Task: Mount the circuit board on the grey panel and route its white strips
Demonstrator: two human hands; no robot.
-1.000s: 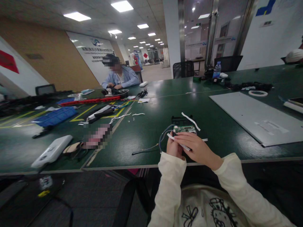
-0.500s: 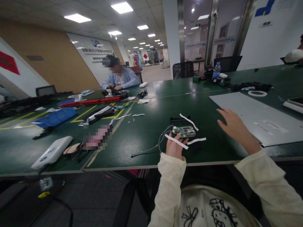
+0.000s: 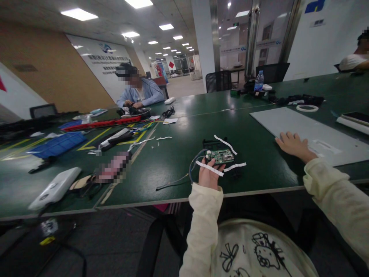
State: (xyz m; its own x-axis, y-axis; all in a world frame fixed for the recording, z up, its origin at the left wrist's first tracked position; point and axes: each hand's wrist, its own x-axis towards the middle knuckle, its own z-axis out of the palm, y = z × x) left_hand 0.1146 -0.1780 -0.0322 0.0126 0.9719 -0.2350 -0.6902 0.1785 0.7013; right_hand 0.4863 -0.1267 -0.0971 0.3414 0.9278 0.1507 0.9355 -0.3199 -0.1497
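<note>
My left hand (image 3: 210, 176) is closed around the near edge of a black frame that carries a green circuit board (image 3: 220, 156). White tape strips (image 3: 210, 168) stick out from the frame on several sides, one of them lying across my left fingers. A grey cable (image 3: 190, 166) runs from the board's left side down onto the table. My right hand (image 3: 296, 146) lies palm down over the left near edge of a flat grey panel (image 3: 281, 120), fingers stretched out and nothing held. Whether it presses on the panel, I cannot tell.
The green table (image 3: 173, 161) spans the view. A white device (image 3: 54, 188), a blue tray (image 3: 56, 144) and a red bar (image 3: 100, 124) lie to the left. A tape roll (image 3: 307, 108) and a water bottle (image 3: 259, 81) stand beyond the panel. A co-worker (image 3: 140, 92) sits opposite.
My right hand has moved right, from above the table by the panel's left edge to over the panel. My left hand keeps its hold on the circuit board's frame. The view has shifted slightly.
</note>
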